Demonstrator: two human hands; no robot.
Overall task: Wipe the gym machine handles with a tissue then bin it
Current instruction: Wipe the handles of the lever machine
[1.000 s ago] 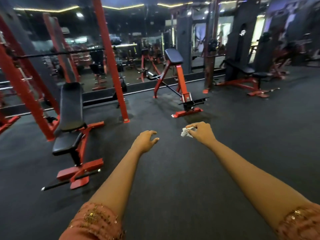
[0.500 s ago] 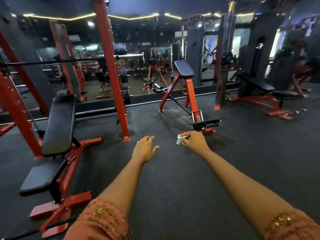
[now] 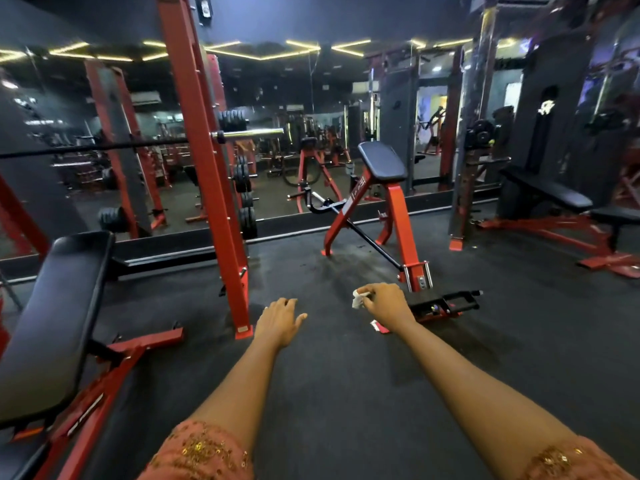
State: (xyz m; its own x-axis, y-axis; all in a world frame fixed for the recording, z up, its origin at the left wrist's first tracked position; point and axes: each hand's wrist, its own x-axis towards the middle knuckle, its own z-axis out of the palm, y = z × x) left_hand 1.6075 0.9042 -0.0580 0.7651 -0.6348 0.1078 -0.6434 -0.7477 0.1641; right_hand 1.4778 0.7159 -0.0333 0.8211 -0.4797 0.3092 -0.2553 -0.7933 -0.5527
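The tissue (image 3: 357, 299) in my right hand (image 3: 386, 304) is white. My sleeves (image 3: 204, 452) are salmon pink, flecked with gold sequins. The floor (image 3: 346, 393) is dark grey. Near left, the bench (image 3: 59, 323) is black-padded on red; the rack upright (image 3: 204, 168) is red, and the far machine (image 3: 398, 209) is red with a black pad.

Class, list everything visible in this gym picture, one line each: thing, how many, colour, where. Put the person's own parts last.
Tissue: one, white, pinched in the right hand.
Chest-pad machine: one, red frame, black pad, centre.
Incline bench: one, black pads, red frame, left.
Rack upright: one, red, left of centre.
Barbell: one, dark, silver end, across the rack.
Weight plates: several, black, behind the upright.
Far bench: one, black, red base, right.
Floor: one, black, underfoot.
Light strips: several, yellow, overhead.
Left hand: one, empty, fingers relaxed, above the floor.
Right hand: one, in front of the machine's base.
Sleeves: two, pink with gold sequins, bottom edge.
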